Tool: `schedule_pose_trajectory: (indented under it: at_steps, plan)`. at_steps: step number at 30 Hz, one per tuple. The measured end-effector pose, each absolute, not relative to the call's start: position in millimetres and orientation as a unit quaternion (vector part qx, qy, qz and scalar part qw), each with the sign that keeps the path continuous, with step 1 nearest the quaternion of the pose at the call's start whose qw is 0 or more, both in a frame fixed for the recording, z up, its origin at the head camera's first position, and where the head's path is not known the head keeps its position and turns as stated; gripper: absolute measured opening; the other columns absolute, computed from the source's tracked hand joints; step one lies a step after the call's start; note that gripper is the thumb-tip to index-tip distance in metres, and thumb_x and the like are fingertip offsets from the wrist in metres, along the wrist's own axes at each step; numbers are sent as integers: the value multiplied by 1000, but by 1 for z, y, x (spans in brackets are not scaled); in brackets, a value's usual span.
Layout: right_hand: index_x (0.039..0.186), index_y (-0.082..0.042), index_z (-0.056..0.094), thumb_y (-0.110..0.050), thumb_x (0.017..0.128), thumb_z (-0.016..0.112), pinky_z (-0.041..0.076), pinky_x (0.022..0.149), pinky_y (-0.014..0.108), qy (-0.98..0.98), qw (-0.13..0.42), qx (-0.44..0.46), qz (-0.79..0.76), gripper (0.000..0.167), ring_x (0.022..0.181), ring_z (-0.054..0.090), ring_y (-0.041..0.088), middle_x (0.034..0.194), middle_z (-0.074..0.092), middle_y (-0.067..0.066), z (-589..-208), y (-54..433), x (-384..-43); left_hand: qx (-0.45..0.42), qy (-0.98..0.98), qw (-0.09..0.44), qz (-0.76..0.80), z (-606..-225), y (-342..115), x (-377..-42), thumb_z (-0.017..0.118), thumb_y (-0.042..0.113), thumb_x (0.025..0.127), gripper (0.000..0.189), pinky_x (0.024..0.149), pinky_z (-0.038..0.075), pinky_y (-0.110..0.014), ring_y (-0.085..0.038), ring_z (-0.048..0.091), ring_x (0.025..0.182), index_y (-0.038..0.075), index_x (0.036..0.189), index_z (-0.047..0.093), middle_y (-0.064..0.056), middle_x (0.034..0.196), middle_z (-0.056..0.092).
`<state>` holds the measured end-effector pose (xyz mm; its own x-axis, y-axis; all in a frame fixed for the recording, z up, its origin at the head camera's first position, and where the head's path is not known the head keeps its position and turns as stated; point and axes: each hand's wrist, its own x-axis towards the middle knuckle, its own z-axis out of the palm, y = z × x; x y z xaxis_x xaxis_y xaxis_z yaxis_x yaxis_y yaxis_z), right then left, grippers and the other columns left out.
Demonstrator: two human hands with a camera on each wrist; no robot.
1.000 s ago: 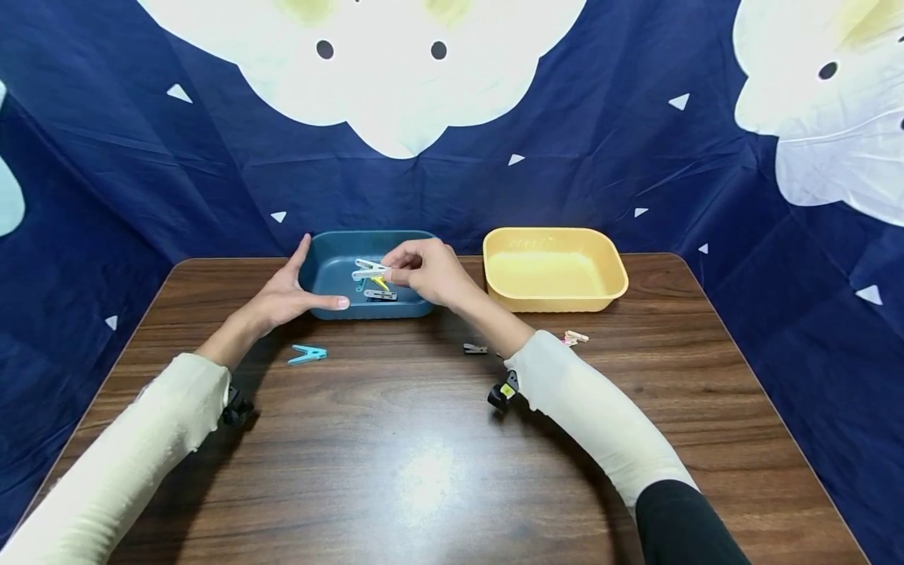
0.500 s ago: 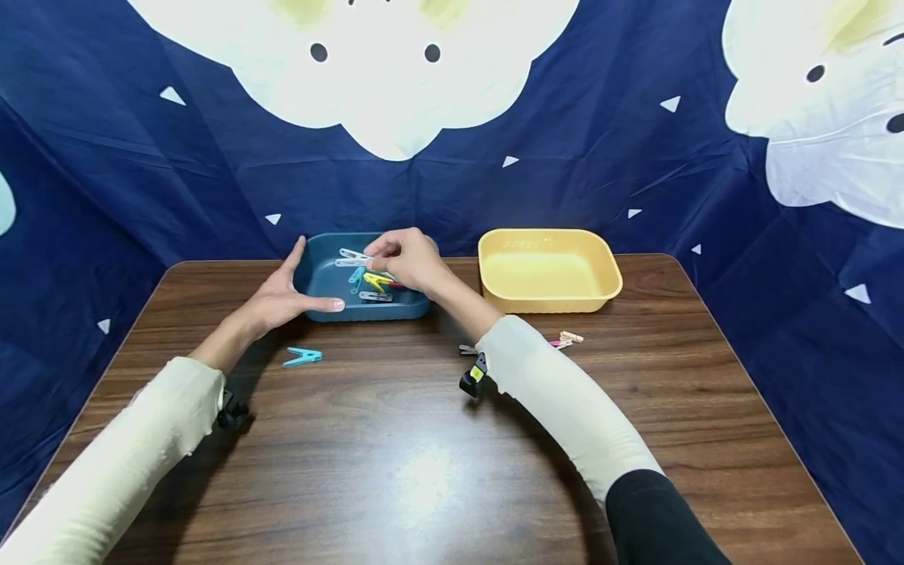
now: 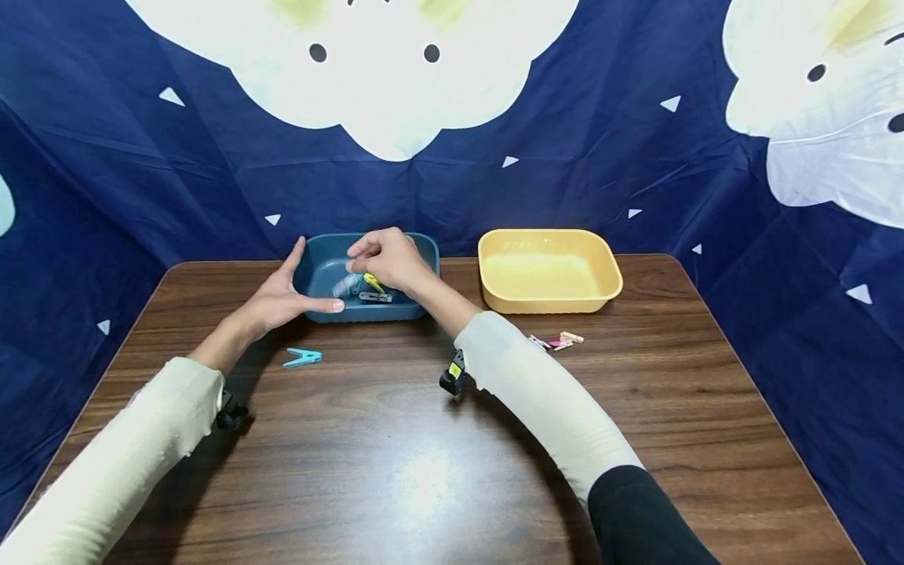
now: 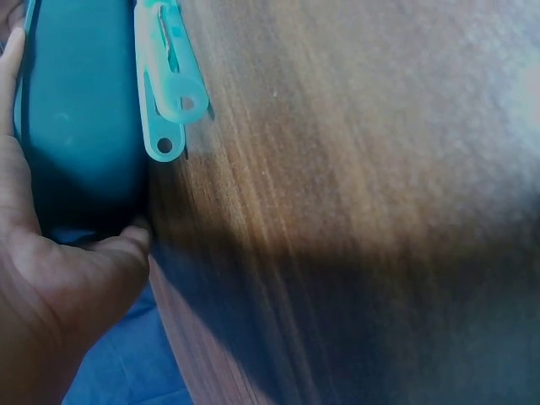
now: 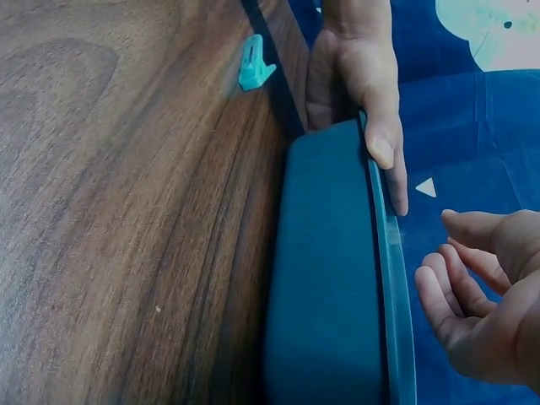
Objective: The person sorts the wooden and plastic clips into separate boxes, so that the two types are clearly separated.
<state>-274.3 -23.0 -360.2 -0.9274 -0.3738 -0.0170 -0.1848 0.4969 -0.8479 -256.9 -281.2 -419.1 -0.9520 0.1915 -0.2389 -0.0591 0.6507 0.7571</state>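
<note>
My left hand point(image 3: 271, 297) spans the left end of the blue bin point(image 3: 395, 312), its fingers straight and its thumb at the front rim. Over the bin, my right hand point(image 3: 391, 257) has nothing between its loosely bent fingers; the right wrist view shows the hand point(image 5: 494, 291) beyond the rim. Just below its fingertips, a pale, motion-blurred clothespin point(image 3: 345, 286) appears inside the bin. Near it are a yellow clothespin point(image 3: 373, 283) and a grey clothespin point(image 3: 375, 297), with a teal one partly covered. A light-blue clothespin point(image 3: 302, 358) lies on the table before the bin.
A yellow bin point(image 3: 551, 302) stands at the table's back, right of the blue one. In front of it lie several small clothespins point(image 3: 563, 343), partly behind the right sleeve point(image 3: 544, 392). A dark blue cloth backdrop point(image 3: 452, 196) hangs behind the wooden table point(image 3: 353, 439).
My right hand has moved left over the blue bin and let go of the white clothespin, which is now blurred below the fingers. My left hand stays at the bin's end.
</note>
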Motion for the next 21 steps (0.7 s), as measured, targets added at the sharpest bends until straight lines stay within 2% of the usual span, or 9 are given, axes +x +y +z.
schedule_pose_trajectory:
  at_steps: [4,11,21]
  plan:
    - [116,-15,89,-23,104,86,57,81,24,861,104,-163,-470,15,97,72,15,106,83,1,-361,-21,-272,39,895,151,418,-418,-281,-257,96,52,90,150,139,13,-76,-44,-9,178,43,174,-29,-5,189,-20]
    - [109,-16,89,-21,102,87,56,76,24,855,93,-171,-481,9,89,72,12,99,83,-1,-365,-12,-264,40,897,148,414,-418,-282,-256,96,51,89,152,139,14,-75,-44,-8,178,42,174,-29,-8,190,-19]
    - [111,-16,89,-21,102,87,55,71,21,846,97,-179,-492,11,87,70,10,103,85,-2,-365,-1,-248,42,894,150,421,-421,-283,-258,96,49,91,150,139,14,-76,-44,-10,177,42,174,-29,-5,189,-21]
